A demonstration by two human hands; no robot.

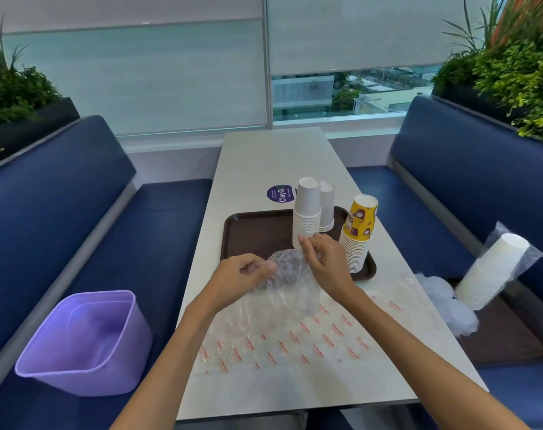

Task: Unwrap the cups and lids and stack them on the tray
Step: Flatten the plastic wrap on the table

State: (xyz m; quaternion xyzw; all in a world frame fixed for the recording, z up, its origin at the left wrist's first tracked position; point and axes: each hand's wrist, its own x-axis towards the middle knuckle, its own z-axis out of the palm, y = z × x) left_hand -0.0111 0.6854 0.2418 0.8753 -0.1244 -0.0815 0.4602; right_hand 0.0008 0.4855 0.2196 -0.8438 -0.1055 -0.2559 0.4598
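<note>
Both hands, left hand (244, 271) and right hand (324, 259), pinched a clear plastic wrapper (287, 279), possibly holding lids, at the brown tray (258, 234) edge. Inverted white cup stacks (307, 212) and a yellow cup stack (357, 234) stood behind. A purple bin (87, 342) sat left; a wrapped cup sleeve (493, 271) sat right.

Cup stacks (307, 212) on tray (251, 234); bin (87, 342) left of table (264, 156).

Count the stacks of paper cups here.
4: a tall white stack, a shorter white stack behind it and a yellow stack on the tray; a wrapped stack leaning on the bench.
</note>
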